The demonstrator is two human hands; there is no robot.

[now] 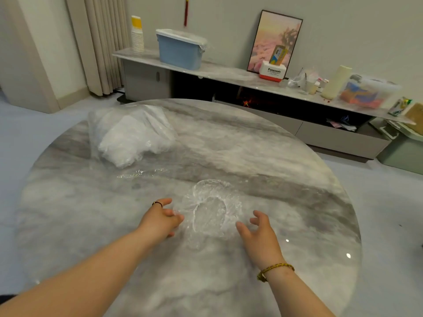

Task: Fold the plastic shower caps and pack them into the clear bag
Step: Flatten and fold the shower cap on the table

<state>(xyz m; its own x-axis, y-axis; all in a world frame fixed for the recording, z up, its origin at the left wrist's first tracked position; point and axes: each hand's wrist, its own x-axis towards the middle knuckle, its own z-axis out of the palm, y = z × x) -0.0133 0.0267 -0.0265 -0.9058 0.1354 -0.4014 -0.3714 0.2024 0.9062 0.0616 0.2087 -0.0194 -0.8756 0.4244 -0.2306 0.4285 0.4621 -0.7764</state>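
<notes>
Head view. A: round marble table; clear bag, holding white plastic, lies at its far left.
B: Loose shower cap?
A: Flat on table, near centre, opening upward; left hand pinches its left edge; right hand spread, fingers relaxed, just beside its right edge.

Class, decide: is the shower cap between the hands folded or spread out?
Spread out: the shower cap lies flat, its elastic ring open.
</notes>
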